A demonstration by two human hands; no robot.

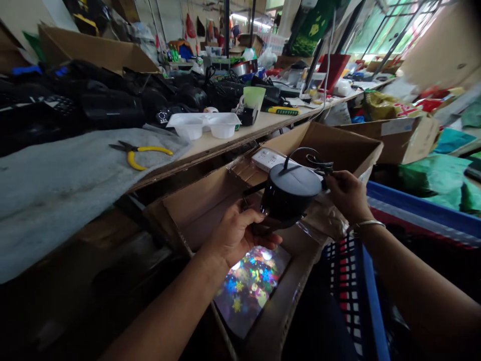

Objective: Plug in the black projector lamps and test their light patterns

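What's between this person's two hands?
In the head view, a round black device lies between them: the left hand holds one side, and the right hand is at the other, near a black cord.

It was a cluttered workshop: a long bench (276, 123) carried yellow-handled pliers (131, 149) and heaped black devices (112, 106), with cardboard boxes (336, 144) and a blue plastic basket (372, 296) beside it.

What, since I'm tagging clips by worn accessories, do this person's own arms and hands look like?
The left hand and right hand are gloveless, and no sleeves show. A thin, shiny, silver-coloured bangle circles the right wrist; no band shows on the left wrist.
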